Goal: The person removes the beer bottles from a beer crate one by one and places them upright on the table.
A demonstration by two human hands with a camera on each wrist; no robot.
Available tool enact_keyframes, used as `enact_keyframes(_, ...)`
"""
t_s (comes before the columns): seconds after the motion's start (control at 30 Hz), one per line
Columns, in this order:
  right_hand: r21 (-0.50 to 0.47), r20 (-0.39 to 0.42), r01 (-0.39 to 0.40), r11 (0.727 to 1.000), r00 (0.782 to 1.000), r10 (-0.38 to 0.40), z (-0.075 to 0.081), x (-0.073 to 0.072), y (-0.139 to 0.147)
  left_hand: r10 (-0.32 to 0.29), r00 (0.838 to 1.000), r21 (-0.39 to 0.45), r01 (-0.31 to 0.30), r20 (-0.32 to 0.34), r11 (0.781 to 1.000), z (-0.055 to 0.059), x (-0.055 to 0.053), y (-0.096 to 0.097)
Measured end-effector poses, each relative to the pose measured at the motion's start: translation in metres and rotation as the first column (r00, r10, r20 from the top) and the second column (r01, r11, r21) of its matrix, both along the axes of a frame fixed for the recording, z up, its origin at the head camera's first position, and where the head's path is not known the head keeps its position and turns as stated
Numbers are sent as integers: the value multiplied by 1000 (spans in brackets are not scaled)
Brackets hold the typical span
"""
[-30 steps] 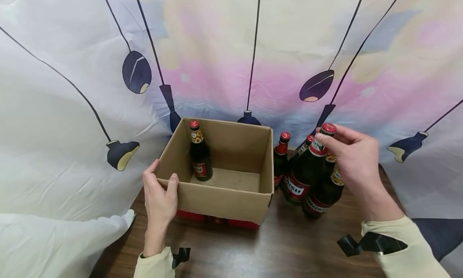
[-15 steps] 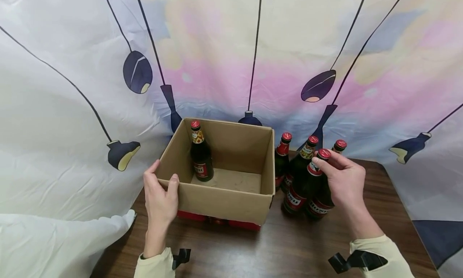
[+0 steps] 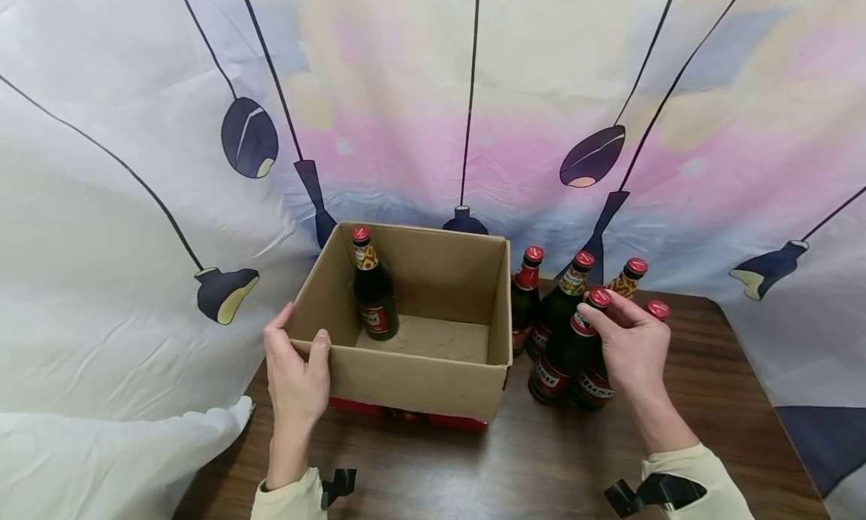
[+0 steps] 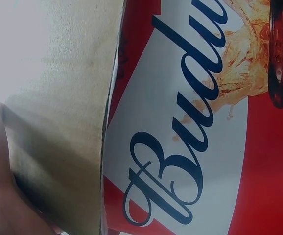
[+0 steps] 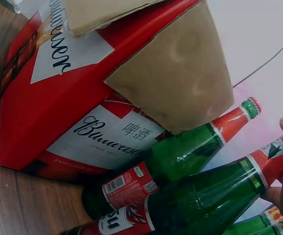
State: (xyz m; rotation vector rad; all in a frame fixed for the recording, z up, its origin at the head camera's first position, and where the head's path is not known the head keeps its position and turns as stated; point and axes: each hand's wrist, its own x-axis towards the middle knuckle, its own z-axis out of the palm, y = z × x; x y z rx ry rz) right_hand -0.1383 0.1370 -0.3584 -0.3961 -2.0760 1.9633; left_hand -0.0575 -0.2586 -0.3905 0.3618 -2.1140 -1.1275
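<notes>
An open cardboard beer box (image 3: 419, 377) stands on the wooden table. My left hand (image 3: 298, 377) grips its front-left corner, thumb on the front flap. Inside, near the left wall, one dark bottle (image 3: 376, 298) with a red cap stands upright. To the right of the box, my right hand (image 3: 632, 347) pinches the neck of a green beer bottle (image 3: 556, 362) just below its red cap. That bottle leans slightly, its base at or near the table. In the right wrist view, another green bottle (image 5: 185, 152) with a red label stands between it and the box.
More capped bottles cluster close behind and beside the held one, including a bottle (image 3: 572, 279) with a patterned neck label and one cap (image 3: 657, 309) behind my hand. A printed cloth (image 3: 406, 92) hangs behind the table (image 3: 541, 467). White fabric (image 3: 122, 460) lies at left.
My right hand has lowered with the green bottle and shifted slightly left, uncovering bottles behind it. The left hand stays on the box corner, and the bottle inside has not moved.
</notes>
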Motion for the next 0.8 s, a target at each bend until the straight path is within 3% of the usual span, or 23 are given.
enact_keyframes(0.6, -22, -72, 45, 999, 996, -46, -10, -1, -5, -4, 1000, 16, 4, 7, 1000, -1, -1, -1)
enact_keyframes(0.8, 43, -64, 46, 998, 997, -44, -12, 0, -5, -9, 1000, 27, 8, 11, 1000, 0, 0, -1)
